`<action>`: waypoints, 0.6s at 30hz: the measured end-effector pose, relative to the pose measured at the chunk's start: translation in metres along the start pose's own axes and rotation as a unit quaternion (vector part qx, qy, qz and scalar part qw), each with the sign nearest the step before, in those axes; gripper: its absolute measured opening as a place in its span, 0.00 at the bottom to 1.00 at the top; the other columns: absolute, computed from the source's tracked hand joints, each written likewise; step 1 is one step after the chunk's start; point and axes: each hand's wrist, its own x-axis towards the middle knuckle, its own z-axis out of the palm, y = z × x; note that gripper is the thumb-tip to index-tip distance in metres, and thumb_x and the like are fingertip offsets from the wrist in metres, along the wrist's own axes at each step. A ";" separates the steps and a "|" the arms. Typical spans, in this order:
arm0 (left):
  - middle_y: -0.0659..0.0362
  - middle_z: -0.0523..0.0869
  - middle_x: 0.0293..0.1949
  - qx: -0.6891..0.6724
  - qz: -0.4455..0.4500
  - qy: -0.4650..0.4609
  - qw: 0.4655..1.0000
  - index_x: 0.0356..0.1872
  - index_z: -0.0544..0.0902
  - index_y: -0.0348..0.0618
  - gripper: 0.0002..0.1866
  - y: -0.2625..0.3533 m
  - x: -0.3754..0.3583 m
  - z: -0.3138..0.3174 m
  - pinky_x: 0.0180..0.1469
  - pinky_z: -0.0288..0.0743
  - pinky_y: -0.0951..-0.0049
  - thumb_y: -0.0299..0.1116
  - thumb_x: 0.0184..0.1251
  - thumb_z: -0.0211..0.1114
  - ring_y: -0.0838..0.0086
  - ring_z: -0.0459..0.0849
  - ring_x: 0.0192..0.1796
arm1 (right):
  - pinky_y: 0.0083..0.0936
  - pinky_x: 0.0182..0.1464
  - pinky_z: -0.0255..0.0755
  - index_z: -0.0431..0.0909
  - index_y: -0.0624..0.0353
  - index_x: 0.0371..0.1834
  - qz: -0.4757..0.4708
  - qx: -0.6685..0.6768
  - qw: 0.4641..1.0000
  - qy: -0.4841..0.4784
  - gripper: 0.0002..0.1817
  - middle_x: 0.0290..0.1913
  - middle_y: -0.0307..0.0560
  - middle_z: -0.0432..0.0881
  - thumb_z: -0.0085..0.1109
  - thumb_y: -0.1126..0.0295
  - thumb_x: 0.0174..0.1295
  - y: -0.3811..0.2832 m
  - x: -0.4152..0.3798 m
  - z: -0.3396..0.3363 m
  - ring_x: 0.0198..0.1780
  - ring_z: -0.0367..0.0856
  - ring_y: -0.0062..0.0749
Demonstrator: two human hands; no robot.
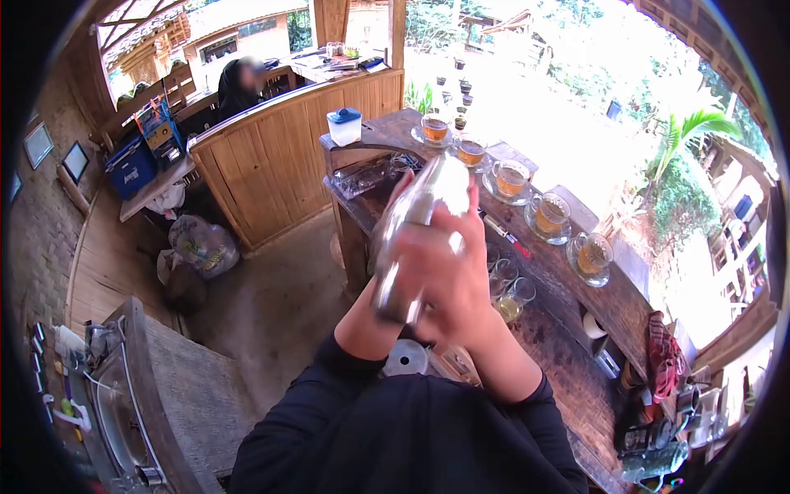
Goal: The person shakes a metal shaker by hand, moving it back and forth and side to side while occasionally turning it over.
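Both of my hands are wrapped round a shiny metal shaker (445, 183), raised and tilted in front of my chest, and it is blurred. My right hand (448, 263) lies across its front, fingers closed on it. Much of my left hand (395, 198) is hidden behind the metal; its fingers show at the shaker's upper left side. Beyond, a row of glass cups with amber drink (511, 179) stands on saucers along the wooden counter (543, 272). Nearer to my right forearm is a glass with a little pale liquid (509, 309).
A white container with a blue lid (345, 128) stands at the counter's far left end. Behind a wooden partition (288, 148) sits a person (239, 86). A red cloth (663, 356) hangs at the right. Plastic bags (203, 245) lie at the left, beyond a sink (123, 412).
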 end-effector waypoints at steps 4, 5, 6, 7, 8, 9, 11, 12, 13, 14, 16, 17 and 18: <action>0.50 0.83 0.48 0.012 -0.018 0.004 1.000 0.51 0.78 0.39 0.29 0.004 -0.010 -0.013 0.50 0.79 0.57 0.58 0.68 0.50 0.61 0.84 0.46 | 0.58 0.68 0.50 0.75 0.49 0.47 0.031 0.100 0.988 0.111 0.24 0.52 0.47 0.81 0.67 0.65 0.42 -0.007 0.010 -0.015 0.64 0.69 0.52; 0.48 0.82 0.51 0.149 0.056 0.012 0.987 0.55 0.77 0.39 0.31 -0.022 -0.019 0.041 0.51 0.79 0.56 0.59 0.68 0.50 0.59 0.83 0.49 | 0.58 0.68 0.50 0.75 0.49 0.47 0.029 0.102 0.988 0.109 0.24 0.52 0.47 0.81 0.67 0.65 0.42 -0.011 0.009 -0.016 0.64 0.69 0.52; 0.46 0.80 0.54 0.093 0.032 -0.020 0.995 0.60 0.73 0.41 0.35 -0.027 -0.025 0.052 0.52 0.79 0.54 0.62 0.67 0.51 0.57 0.83 0.50 | 0.61 0.66 0.50 0.72 0.45 0.48 -0.015 0.099 0.989 0.107 0.26 0.52 0.44 0.81 0.67 0.65 0.42 -0.014 0.009 -0.016 0.64 0.69 0.53; 0.45 0.77 0.57 0.119 0.017 -0.135 0.983 0.63 0.70 0.43 0.37 -0.033 -0.029 0.057 0.52 0.79 0.53 0.64 0.65 0.51 0.56 0.81 0.52 | 0.63 0.64 0.50 0.69 0.41 0.50 -0.060 0.095 0.988 0.106 0.28 0.53 0.41 0.81 0.68 0.65 0.42 -0.018 0.009 -0.015 0.63 0.69 0.54; 0.45 0.76 0.58 0.136 0.011 -0.162 0.977 0.64 0.70 0.42 0.38 -0.030 -0.027 0.056 0.53 0.78 0.54 0.64 0.66 0.51 0.57 0.81 0.53 | 0.65 0.63 0.50 0.66 0.38 0.52 -0.105 0.092 0.985 0.106 0.31 0.53 0.38 0.81 0.69 0.65 0.41 -0.021 0.009 -0.014 0.63 0.69 0.55; 0.45 0.75 0.59 0.151 0.005 -0.188 0.970 0.64 0.69 0.41 0.38 -0.027 -0.026 0.052 0.53 0.78 0.54 0.63 0.66 0.50 0.58 0.80 0.55 | 0.68 0.61 0.51 0.64 0.34 0.53 -0.148 0.088 0.979 0.105 0.34 0.53 0.35 0.81 0.69 0.65 0.41 -0.024 0.009 -0.012 0.63 0.69 0.56; 0.45 0.77 0.57 0.106 0.023 -0.163 0.981 0.63 0.70 0.41 0.36 -0.020 -0.025 0.021 0.53 0.78 0.55 0.62 0.67 0.50 0.58 0.80 0.54 | 0.70 0.60 0.51 0.65 0.35 0.53 -0.042 0.048 0.996 0.063 0.34 0.53 0.36 0.81 0.70 0.66 0.40 -0.025 0.004 -0.008 0.61 0.71 0.54; 0.46 0.78 0.55 0.061 0.037 -0.141 0.987 0.62 0.71 0.40 0.35 -0.014 -0.022 -0.001 0.52 0.79 0.56 0.61 0.68 0.49 0.58 0.81 0.52 | 0.63 0.65 0.49 0.65 0.45 0.56 -0.015 0.054 0.998 0.033 0.32 0.56 0.49 0.76 0.69 0.65 0.46 -0.007 0.001 -0.004 0.64 0.67 0.57; 0.47 0.79 0.53 0.017 0.050 -0.119 0.991 0.61 0.72 0.40 0.33 -0.008 -0.019 -0.021 0.52 0.79 0.57 0.59 0.69 0.49 0.59 0.82 0.51 | 0.57 0.70 0.48 0.66 0.54 0.58 0.010 0.059 0.998 0.003 0.30 0.59 0.61 0.72 0.69 0.64 0.52 0.010 0.001 -0.002 0.67 0.63 0.60; 0.47 0.81 0.51 -0.027 0.063 -0.098 0.993 0.60 0.73 0.40 0.32 -0.007 -0.016 -0.022 0.52 0.79 0.57 0.58 0.70 0.48 0.59 0.82 0.50 | 0.59 0.69 0.49 0.66 0.53 0.56 0.047 0.092 0.993 0.049 0.30 0.57 0.60 0.74 0.70 0.65 0.51 0.008 0.003 0.000 0.65 0.66 0.60; 0.49 0.83 0.47 0.049 0.044 0.027 0.997 0.56 0.76 0.40 0.29 0.003 -0.014 -0.014 0.52 0.79 0.59 0.56 0.71 0.47 0.61 0.83 0.49 | 0.60 0.67 0.53 0.66 0.52 0.54 0.026 0.089 0.994 0.054 0.25 0.55 0.57 0.77 0.66 0.67 0.54 -0.004 0.013 -0.015 0.61 0.71 0.60; 0.48 0.81 0.53 0.072 0.021 0.004 0.997 0.61 0.72 0.39 0.33 -0.004 -0.016 0.010 0.52 0.79 0.56 0.58 0.70 0.48 0.57 0.82 0.51 | 0.54 0.68 0.56 0.62 0.53 0.64 -0.068 0.045 0.997 -0.009 0.30 0.61 0.55 0.72 0.62 0.61 0.59 -0.010 0.011 -0.031 0.62 0.71 0.56; 0.47 0.78 0.56 0.110 0.039 -0.047 0.992 0.65 0.67 0.38 0.36 -0.015 -0.023 0.034 0.53 0.79 0.54 0.60 0.69 0.48 0.54 0.81 0.52 | 0.54 0.68 0.56 0.64 0.52 0.62 -0.121 0.034 0.991 0.033 0.29 0.61 0.54 0.73 0.62 0.62 0.58 -0.023 0.009 -0.029 0.62 0.71 0.55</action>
